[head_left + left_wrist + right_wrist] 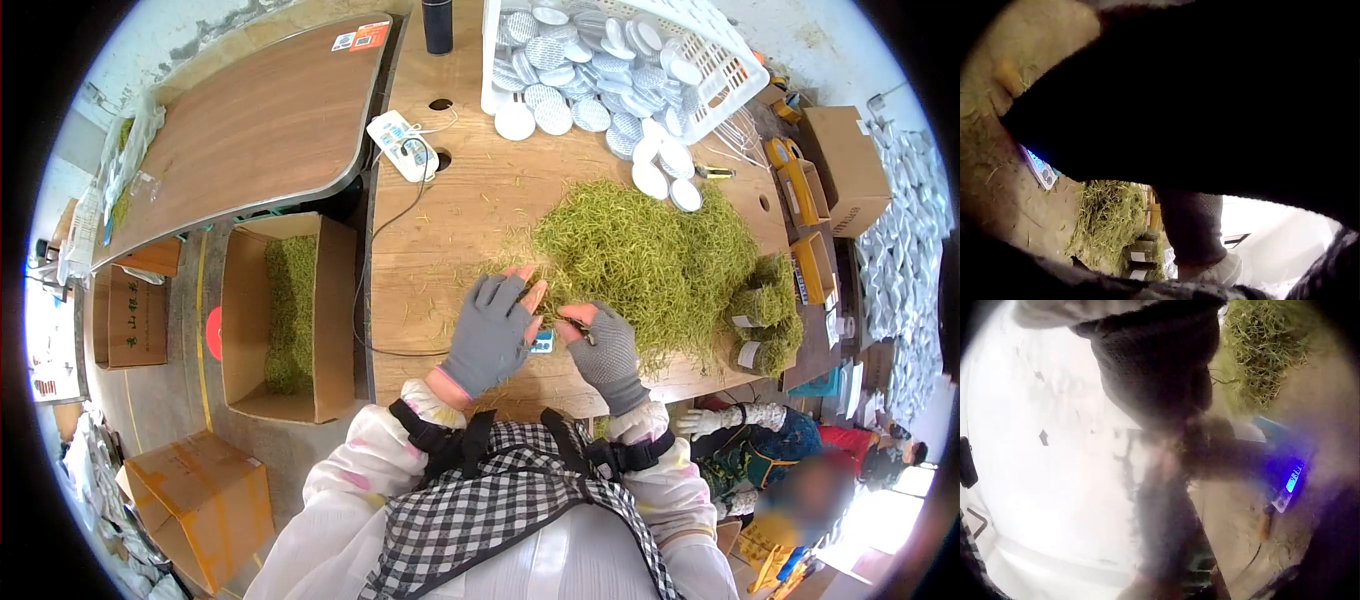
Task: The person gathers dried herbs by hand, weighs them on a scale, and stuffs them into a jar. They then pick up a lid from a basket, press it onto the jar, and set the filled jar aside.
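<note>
My left hand, in a grey fingerless-tip glove, is at the left edge of a heap of dried green stalks. Opposite it, my right hand wears a matching dotted glove with bare fingertips. Between the two hands is a small clump of green stalks, pinched by the thumbs and fingertips. A small digital scale sits just below the clump, partly covered by the hands. Its lit blue display shows in the right wrist view. My left glove darkens most of the left wrist view.
Herb-filled containers with white labels stand right of the heap. A white basket of silver lids is at the back, near a power strip and cutter. Left are a carton of stalks and another table. A person is at right.
</note>
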`<state>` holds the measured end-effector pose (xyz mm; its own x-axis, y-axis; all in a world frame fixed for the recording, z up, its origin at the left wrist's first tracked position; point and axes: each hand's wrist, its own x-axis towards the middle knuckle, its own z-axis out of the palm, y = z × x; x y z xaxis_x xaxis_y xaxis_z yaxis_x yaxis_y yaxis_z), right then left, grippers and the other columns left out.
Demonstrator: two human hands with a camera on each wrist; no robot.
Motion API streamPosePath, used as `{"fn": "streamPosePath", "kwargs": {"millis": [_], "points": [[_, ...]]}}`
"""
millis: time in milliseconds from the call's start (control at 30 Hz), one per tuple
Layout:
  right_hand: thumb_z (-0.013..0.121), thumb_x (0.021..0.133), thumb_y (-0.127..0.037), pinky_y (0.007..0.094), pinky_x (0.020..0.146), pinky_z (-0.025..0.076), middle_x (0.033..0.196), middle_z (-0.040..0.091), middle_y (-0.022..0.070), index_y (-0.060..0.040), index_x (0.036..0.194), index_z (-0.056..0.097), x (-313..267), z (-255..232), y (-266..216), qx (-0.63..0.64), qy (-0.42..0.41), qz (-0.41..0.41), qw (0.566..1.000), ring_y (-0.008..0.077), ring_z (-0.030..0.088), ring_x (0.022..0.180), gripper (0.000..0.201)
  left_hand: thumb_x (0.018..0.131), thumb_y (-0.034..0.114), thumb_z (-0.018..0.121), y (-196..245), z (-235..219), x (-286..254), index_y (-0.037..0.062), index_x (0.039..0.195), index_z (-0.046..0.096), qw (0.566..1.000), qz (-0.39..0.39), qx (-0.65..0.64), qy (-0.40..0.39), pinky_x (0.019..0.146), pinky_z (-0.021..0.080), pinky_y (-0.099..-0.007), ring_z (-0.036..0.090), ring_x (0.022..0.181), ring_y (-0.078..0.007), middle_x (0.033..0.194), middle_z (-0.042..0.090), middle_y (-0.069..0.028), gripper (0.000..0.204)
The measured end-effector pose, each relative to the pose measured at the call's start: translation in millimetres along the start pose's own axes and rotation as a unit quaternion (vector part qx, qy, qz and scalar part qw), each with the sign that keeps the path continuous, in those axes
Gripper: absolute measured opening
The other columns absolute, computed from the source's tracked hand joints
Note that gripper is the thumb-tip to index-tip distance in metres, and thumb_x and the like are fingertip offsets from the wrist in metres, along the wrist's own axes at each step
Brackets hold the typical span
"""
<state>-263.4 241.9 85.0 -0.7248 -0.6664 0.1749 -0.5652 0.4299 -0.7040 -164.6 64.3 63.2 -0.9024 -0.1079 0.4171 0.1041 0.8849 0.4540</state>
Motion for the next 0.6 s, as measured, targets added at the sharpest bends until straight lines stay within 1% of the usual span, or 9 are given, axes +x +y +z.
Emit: {"fn": "streamPosePath", "kwargs": {"millis": [100,233,333,367,433,467,500,567,600], "points": [[0.078,0.084,-0.008,0.0376,0.067,0.055,0.089,0.07,0.014,-0.0084,0.102,0.073,0.0,-5.4,0.7,0.038,0.021,-0.031,0.999,0.03,0.069,0.076,0.018,0.09,0.019,0.067,-3.9,3.4,-3.2,0.0055,0.133,0.062,1.0,0.007,0.012,0.003,0.106,0.041,-0.0515,0.053,0.126,-0.0374,0.139,0.055,-0.0169,0.045],[0.078,0.085,-0.005,0.0338,0.068,0.055,0.09,0.071,0.0121,-0.007,0.101,0.073,0.4,-18.0,-2.8,0.059,0.03,-0.012,0.998,0.0243,0.069,0.077,0.016,0.089,0.018,0.068,-4.7,4.5,-4.0,0.0059,0.128,0.064,1.0,0.007,0.025,0.015,0.106,0.041,-0.0515,0.053,0.126,-0.0362,0.136,0.057,-0.0154,0.041],[0.077,0.089,-0.009,0.0298,0.075,0.055,0.095,0.074,0.0095,-0.0046,0.101,0.074,1.6,-33.3,7.0,0.11,0.082,0.051,0.989,0.0178,0.069,0.082,0.013,0.088,0.018,0.069,-5.6,7.6,-5.3,0.0061,0.126,0.065,0.999,0.013,0.044,0.014,0.105,0.042,-0.0514,0.053,0.126,-0.0353,0.135,0.058,-0.0149,0.04],[0.077,0.089,-0.009,0.0298,0.075,0.055,0.095,0.074,0.0095,-0.0046,0.101,0.074,3.8,-37.7,13.7,0.109,0.084,0.052,0.989,0.0178,0.069,0.082,0.013,0.088,0.017,0.069,-6.5,9.9,-5.6,0.0062,0.125,0.066,0.999,0.013,0.04,0.02,0.105,0.042,-0.0512,0.053,0.127,-0.0352,0.135,0.058,-0.0147,0.039],[0.075,0.09,-0.01,0.0303,0.076,0.055,0.089,0.072,0.0079,-0.0051,0.1,0.074,7.4,-46.0,38.4,0.064,0.125,0.122,0.983,0.0198,0.068,0.08,0.011,0.087,0.017,0.069,-6.0,11.5,-4.7,0.0063,0.124,0.066,0.999,0.015,0.034,0.026,0.104,0.043,-0.051,0.053,0.127,-0.0351,0.134,0.058,-0.0145,0.038],[0.076,0.091,-0.017,0.0342,0.083,0.055,0.104,0.07,0.0114,-0.0058,0.112,0.073,11.8,-52.3,48.8,0.02,0.076,0.142,0.987,0.0253,0.068,0.092,0.024,0.087,0.016,0.07,-5.2,11.3,-4.9,0.0063,0.123,0.067,0.999,0.011,0.029,0.027,0.103,0.044,-0.0507,0.053,0.127,-0.0357,0.134,0.058,-0.0145,0.038],[0.076,0.091,-0.017,0.0342,0.083,0.055,0.104,0.07,0.0114,-0.0058,0.112,0.073,9.9,-50.0,55.4,0.019,0.077,0.142,0.987,0.0253,0.068,0.092,0.024,0.087,0.015,0.07,-4.6,11.6,-4.8,0.0064,0.123,0.067,0.999,0.008,0.024,0.029,0.103,0.045,-0.0504,0.053,0.126,-0.0363,0.134,0.058,-0.0146,0.037],[0.078,0.089,-0.024,0.0386,0.093,0.052,0.124,0.061,0.0176,-0.0073,0.127,0.068,10.3,-39.9,58.2,-0.072,0.046,0.112,0.99,0.0314,0.063,0.107,0.042,0.086,0.014,0.07,-4.4,13.1,-4.7,0.0064,0.122,0.068,0.999,0.005,0.028,0.031,0.103,0.045,-0.0502,0.053,0.126,-0.0373,0.135,0.057,-0.0149,0.037],[0.079,0.088,-0.031,0.0423,0.1,0.049,0.137,0.051,0.0224,-0.0093,0.138,0.061,10.8,-33.1,55.4,-0.022,-0.014,0.135,0.991,0.0365,0.056,0.12,0.057,0.086,0.014,0.071,-4.1,13.9,-4.8,0.0064,0.121,0.068,0.999,0.002,0.033,0.032,0.103,0.046,-0.05,0.053,0.127,-0.0383,0.135,0.057,-0.0152,0.037]]}}
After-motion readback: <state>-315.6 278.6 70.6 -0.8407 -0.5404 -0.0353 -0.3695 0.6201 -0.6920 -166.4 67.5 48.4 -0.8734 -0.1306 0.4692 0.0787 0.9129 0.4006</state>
